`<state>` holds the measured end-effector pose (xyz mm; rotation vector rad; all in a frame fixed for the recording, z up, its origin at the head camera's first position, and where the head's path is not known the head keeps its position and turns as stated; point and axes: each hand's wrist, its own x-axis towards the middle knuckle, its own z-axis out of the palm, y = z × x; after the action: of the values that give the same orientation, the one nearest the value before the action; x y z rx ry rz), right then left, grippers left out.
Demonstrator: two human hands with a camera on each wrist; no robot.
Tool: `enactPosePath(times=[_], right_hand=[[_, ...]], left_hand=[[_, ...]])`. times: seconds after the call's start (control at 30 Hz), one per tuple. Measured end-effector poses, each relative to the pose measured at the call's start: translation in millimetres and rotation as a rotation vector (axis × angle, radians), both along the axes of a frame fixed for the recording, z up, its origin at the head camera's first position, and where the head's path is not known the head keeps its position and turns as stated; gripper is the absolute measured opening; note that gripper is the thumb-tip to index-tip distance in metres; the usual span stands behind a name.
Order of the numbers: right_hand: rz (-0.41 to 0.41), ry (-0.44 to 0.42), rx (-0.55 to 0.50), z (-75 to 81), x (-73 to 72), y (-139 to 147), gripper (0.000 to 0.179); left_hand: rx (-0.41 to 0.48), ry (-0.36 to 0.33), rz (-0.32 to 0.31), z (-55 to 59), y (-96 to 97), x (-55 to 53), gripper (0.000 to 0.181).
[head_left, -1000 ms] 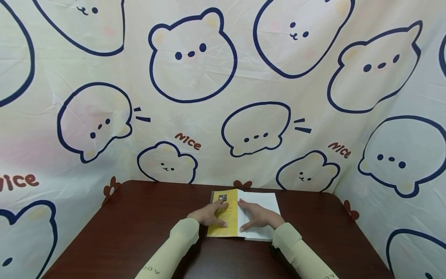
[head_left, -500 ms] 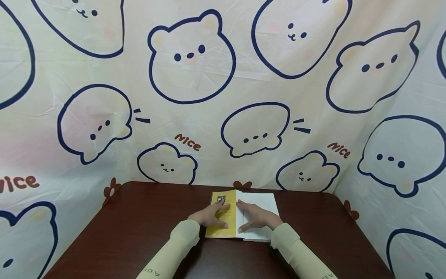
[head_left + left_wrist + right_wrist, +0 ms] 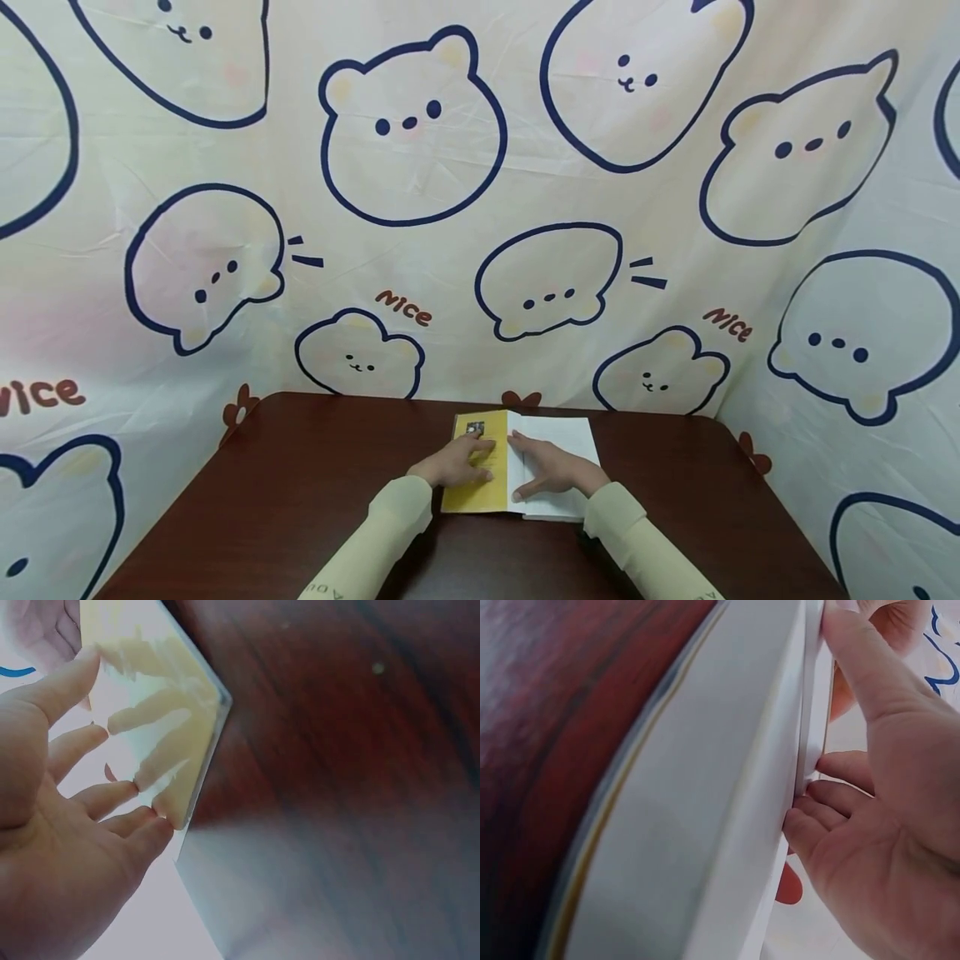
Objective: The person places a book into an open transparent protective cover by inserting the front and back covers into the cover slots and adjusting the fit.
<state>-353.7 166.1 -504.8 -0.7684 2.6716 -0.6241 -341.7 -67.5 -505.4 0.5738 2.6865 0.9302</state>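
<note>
An open book (image 3: 558, 507) lies on the table, its left side a yellow flap or inside cover (image 3: 468, 498) with a small dark picture near the top, its right side a white page. My left hand (image 3: 452, 461) rests on the yellow side, fingers spread and fairly straight. In the left wrist view its fingertips (image 3: 124, 791) touch the glossy yellow surface, which reflects them. My right hand (image 3: 557, 467) lies over the white page close to the fold, thumb and fingers apart. In the right wrist view the fingertips (image 3: 799, 825) press on the page beside the thick page block (image 3: 667, 802).
The dark reddish-brown table (image 3: 315, 500) extends on both sides of the book. Behind it and at the sides hangs a pale cloth (image 3: 450, 267) printed with cartoon bears. Something dark (image 3: 592, 542) lies beneath the right sleeve.
The book and both hands hold nearly the same place; the book sits slightly further left than a second ago. The head view has tilted up a little.
</note>
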Motion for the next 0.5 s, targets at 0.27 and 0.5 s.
enactPosePath(times=[0.27,0.5], right_hand=[[-0.005,0.001,-0.047,-7.7,-0.7,5.1,0.103],[-0.022,-0.017,-0.082,-6.8,1.2,7.7,0.118]], left_hand=[[0.013,0.064,0.086,0.6,1.1,1.2,0.056],[0.065,0.199,0.37,4.5,-1.7,0.4,0.044]])
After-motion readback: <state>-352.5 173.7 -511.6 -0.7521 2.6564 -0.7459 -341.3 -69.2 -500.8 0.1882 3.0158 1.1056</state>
